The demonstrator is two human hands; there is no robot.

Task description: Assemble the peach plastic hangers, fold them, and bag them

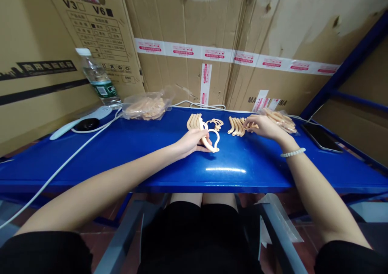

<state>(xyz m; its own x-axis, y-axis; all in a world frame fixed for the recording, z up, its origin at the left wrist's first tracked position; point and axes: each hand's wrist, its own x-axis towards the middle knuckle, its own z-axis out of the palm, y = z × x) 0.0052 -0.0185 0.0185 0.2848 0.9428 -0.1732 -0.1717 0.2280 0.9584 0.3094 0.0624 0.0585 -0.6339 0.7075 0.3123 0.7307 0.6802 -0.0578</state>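
Observation:
My left hand rests on the blue table, fingers closed around a beige curved plastic piece with a loop. Just beyond it lies a row of similar curved pieces and a few small loops. My right hand reaches to a second row of beige curved pieces, fingers curled and pinching one at its right end. A white bead bracelet sits on that wrist.
A clear bag of beige parts lies at the back left, another bag behind my right hand. A water bottle, a white power strip with cable and a phone are on the table. Cardboard boxes wall the back.

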